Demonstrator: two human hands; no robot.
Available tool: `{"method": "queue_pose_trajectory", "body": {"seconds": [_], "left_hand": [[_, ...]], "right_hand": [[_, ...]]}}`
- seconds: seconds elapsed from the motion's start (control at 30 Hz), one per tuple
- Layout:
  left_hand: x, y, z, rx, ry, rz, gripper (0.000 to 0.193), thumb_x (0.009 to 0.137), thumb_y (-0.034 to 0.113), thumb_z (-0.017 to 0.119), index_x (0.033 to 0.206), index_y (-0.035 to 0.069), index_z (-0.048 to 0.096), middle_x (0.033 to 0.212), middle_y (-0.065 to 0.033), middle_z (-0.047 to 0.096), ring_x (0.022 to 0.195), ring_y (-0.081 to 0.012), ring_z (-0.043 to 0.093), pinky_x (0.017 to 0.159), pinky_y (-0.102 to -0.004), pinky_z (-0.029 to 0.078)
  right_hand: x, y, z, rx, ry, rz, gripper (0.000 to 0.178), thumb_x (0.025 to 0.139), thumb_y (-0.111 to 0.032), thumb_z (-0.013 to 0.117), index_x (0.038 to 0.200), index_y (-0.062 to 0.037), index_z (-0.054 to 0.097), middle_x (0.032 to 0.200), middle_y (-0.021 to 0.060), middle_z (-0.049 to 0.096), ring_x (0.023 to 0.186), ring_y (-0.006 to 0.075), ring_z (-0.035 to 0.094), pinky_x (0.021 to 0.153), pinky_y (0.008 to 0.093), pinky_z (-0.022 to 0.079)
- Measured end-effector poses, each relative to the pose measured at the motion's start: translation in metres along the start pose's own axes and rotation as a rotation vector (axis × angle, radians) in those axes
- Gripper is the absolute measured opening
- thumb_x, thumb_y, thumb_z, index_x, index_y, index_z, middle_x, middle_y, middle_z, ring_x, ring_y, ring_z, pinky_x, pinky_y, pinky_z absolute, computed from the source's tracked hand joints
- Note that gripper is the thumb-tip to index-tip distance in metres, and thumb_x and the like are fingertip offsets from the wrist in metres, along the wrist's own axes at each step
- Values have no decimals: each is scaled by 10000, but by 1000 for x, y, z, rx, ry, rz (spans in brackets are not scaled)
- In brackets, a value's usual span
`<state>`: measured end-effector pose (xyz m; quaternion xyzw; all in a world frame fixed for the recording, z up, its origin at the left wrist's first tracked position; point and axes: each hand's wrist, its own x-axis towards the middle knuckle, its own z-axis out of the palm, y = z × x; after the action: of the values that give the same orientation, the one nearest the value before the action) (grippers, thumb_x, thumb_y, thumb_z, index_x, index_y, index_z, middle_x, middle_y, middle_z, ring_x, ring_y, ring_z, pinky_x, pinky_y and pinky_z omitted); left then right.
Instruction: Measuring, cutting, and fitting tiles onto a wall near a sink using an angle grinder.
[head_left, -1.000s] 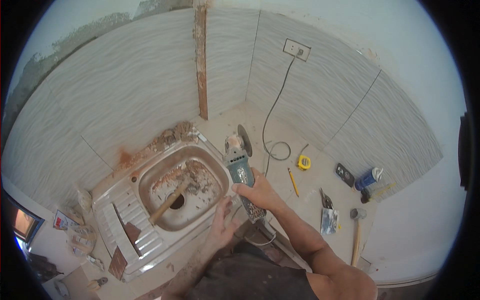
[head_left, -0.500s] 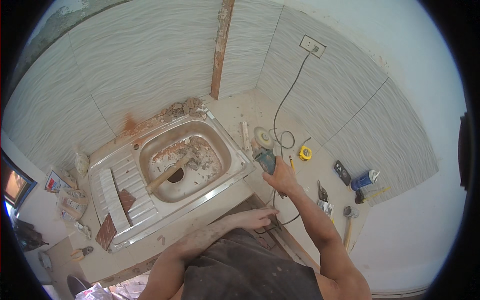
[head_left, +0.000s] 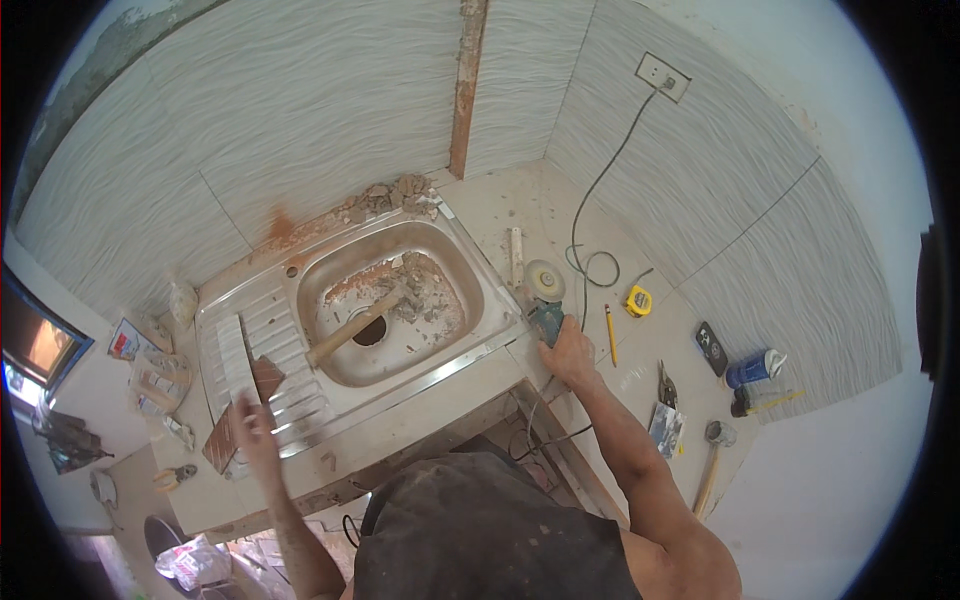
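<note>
My right hand [head_left: 570, 356] is wrapped round the body of an angle grinder [head_left: 545, 315]. The grinder stands on the counter right of the sink, its pale disc facing up at the far end. My left hand [head_left: 255, 432], smeared by motion, is over the left end of the drainboard; its fingers do not show clearly. Close to it are a brown tile piece [head_left: 218, 447], a second brown tile piece [head_left: 267, 377] and a long pale tile strip [head_left: 234, 360]. In the steel sink [head_left: 470, 290], a wooden-handled tool [head_left: 350, 335] rests with its head end among rubble.
Grinder cable [head_left: 590, 190] runs to the wall socket [head_left: 663, 78]. On the right counter lie a pencil [head_left: 611, 335], tape measure [head_left: 638, 300], snips [head_left: 667, 385], mallet [head_left: 710, 460] and spray can [head_left: 755, 368]. Pliers [head_left: 175, 477] and bags [head_left: 158, 380] sit left. Rubble [head_left: 390, 195] lines the sink's back.
My left hand has swung from beside the cable, near the counter's front edge, leftward to the tile pieces. My right hand stays on the grinder. The whole view has shifted slightly.
</note>
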<state>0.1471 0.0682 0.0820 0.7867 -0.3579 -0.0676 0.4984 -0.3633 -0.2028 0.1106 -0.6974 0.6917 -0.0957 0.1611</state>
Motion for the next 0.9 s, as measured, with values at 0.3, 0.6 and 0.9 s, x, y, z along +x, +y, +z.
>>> {"method": "queue_pose_trajectory", "body": {"seconds": [0.3, 0.6, 0.9], "left_hand": [[-14, -151, -129, 723, 166, -325, 952, 883, 560, 754, 1641, 161, 339, 1621, -305, 366, 1487, -483, 374, 1179, -598, 354], [-8, -120, -130, 833, -87, -434, 942, 859, 576, 755, 1613, 157, 378, 1599, -302, 395, 1483, -479, 385, 1167, -587, 376], [30, -127, -119, 705, -45, -384, 954, 882, 667, 694, 1530, 11, 454, 1531, -311, 467, 1415, -496, 449, 1139, -570, 412]], "right_hand": [[18, 7, 15, -31, 19, 2, 614, 851, -329, 789, 1239, 31, 479, 1229, 281, 621, 1131, 476, 662, 963, 558, 531], [20, 13, 19, 4, 71, 8, 616, 847, -328, 785, 1239, 29, 472, 1216, 304, 615, 1126, 504, 652, 968, 583, 515], [20, 8, 25, -94, 96, 3, 631, 860, -317, 816, 1243, 36, 461, 1179, 255, 613, 1117, 428, 671, 928, 519, 568]]}}
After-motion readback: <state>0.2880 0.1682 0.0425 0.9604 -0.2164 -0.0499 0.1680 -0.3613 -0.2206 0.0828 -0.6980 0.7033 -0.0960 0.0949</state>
